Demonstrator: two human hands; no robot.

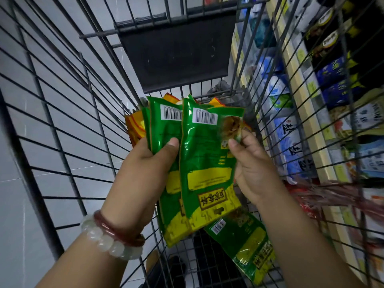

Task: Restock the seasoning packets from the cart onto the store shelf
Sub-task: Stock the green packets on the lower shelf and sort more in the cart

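Note:
My left hand (145, 163) grips a fanned stack of green seasoning packets (199, 159) over the wire cart (62, 142), thumb pressed on their printed backs, with barcodes at the top. My right hand (249, 163) pinches the right edge of the front packet between thumb and fingers. Another green packet (245, 244) lies flat on the cart floor below my hands. Orange and yellow packets (135, 127) show behind the green stack, partly hidden by it.
The store shelf (307, 113) runs along the right, seen through the cart's side wires, packed with blue-and-white bags and dark packages. The cart's dark fold-down flap (176, 53) is straight ahead. Grey floor tiles lie to the left.

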